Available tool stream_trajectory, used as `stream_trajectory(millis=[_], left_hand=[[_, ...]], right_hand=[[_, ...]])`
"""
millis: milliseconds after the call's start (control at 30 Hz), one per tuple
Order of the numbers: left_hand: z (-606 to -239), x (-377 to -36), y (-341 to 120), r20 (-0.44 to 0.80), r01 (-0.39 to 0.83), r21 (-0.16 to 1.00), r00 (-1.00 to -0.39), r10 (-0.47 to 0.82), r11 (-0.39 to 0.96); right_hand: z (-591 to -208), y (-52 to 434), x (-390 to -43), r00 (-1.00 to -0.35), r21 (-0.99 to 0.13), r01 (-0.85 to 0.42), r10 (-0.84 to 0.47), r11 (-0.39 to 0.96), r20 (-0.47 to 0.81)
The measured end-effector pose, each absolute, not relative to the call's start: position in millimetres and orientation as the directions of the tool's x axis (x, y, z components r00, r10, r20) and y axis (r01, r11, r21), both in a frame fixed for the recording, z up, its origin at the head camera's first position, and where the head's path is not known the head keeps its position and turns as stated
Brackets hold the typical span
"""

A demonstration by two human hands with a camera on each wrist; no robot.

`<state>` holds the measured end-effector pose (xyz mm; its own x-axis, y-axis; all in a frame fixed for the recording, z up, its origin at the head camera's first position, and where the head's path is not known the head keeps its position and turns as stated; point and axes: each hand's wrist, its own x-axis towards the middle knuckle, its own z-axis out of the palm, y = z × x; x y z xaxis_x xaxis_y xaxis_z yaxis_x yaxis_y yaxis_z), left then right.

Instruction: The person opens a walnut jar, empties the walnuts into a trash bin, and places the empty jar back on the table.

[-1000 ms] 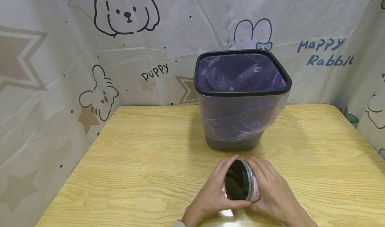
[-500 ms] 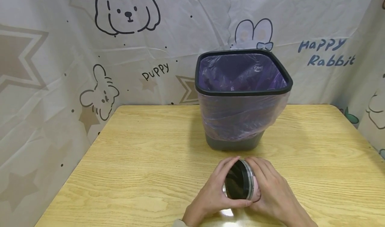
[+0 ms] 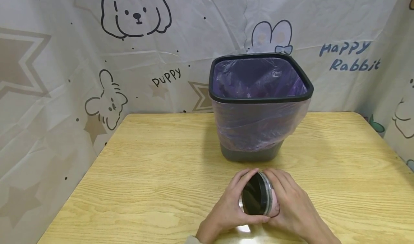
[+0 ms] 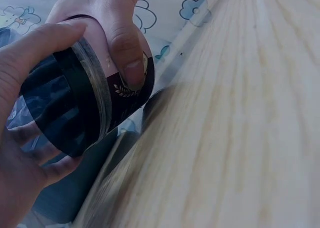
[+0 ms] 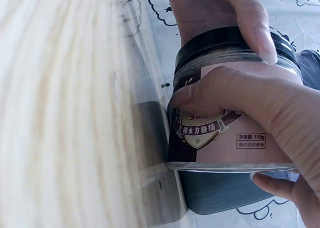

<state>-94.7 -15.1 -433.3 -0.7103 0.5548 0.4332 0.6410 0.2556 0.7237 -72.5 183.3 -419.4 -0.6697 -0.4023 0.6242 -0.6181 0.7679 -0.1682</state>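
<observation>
Between both hands, near the front of the table, a clear plastic jar (image 3: 274,203) with a pink and dark printed label lies tipped on its side. Its black screw lid (image 3: 253,194) faces left. My left hand (image 3: 231,202) grips the lid, thumb on the near side and fingers over the far side. My right hand (image 3: 292,204) holds the labelled body. The right wrist view shows the right thumb pressed across the label (image 5: 235,118). In the left wrist view the lid (image 4: 60,102) sits on the jar's mouth, with the left fingers spread around it.
A grey trash bin (image 3: 249,156) with a black rim stands on the wooden table (image 3: 145,186) just beyond the hands. A thin purple bag (image 3: 258,123) lines it and folds over its outside. Cartoon-printed cloth (image 3: 181,28) hangs behind and at both sides.
</observation>
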Motion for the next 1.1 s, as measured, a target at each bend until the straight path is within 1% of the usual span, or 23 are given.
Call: stream_trajectory(millis=[167, 233, 400, 433, 500, 633, 700, 800, 867, 933, 1100], left_hand=[[-433.4, -97.2, -15.8, 0.537, 0.744, 0.623, -0.631, 0.559, 0.241], [-433.0, -97.0, -16.1, 0.528, 0.737, 0.63, -0.639, 0.559, 0.247], [-431.8, -94.4, -15.8, 0.444, 0.649, 0.711, -0.712, 0.544, 0.269], [-431.6, -94.3, -15.7, 0.447, 0.652, 0.709, -0.711, 0.542, 0.27], [-431.9, -95.0, -15.6, 0.483, 0.687, 0.676, -0.686, 0.544, 0.266], [-432.4, -97.4, -16.4, 0.559, 0.761, 0.602, -0.616, 0.555, 0.239], [-432.0, -97.4, -16.9, 0.542, 0.746, 0.623, -0.629, 0.557, 0.236], [-430.7, -96.0, -16.9, 0.48, 0.682, 0.689, -0.682, 0.552, 0.244], [-430.2, -95.0, -16.9, 0.453, 0.656, 0.711, -0.704, 0.547, 0.255], [-430.8, -95.2, -17.1, 0.473, 0.677, 0.692, -0.686, 0.552, 0.249], [-432.7, -97.1, -17.5, 0.554, 0.763, 0.604, -0.609, 0.567, 0.23]], right_hand=[[-419.2, 183.9, -73.2, -0.667, -0.166, -0.621, -0.405, 0.766, 0.626], [-419.3, 184.3, -73.4, -0.668, -0.167, -0.619, -0.402, 0.768, 0.626], [-419.7, 184.4, -73.3, -0.668, -0.165, -0.617, -0.402, 0.769, 0.627], [-419.7, 184.4, -73.3, -0.668, -0.165, -0.618, -0.402, 0.769, 0.626], [-419.9, 184.4, -73.3, -0.667, -0.163, -0.618, -0.403, 0.77, 0.626], [-419.8, 184.6, -73.5, -0.667, -0.162, -0.616, -0.402, 0.771, 0.627], [-419.6, 184.6, -73.5, -0.668, -0.162, -0.615, -0.4, 0.771, 0.628], [-419.3, 184.6, -73.4, -0.67, -0.164, -0.614, -0.4, 0.772, 0.626], [-419.2, 184.5, -73.3, -0.67, -0.164, -0.615, -0.401, 0.771, 0.625], [-419.0, 184.3, -72.9, -0.671, -0.167, -0.616, -0.401, 0.77, 0.623], [-419.0, 184.1, -72.5, -0.668, -0.168, -0.616, -0.398, 0.769, 0.628]])
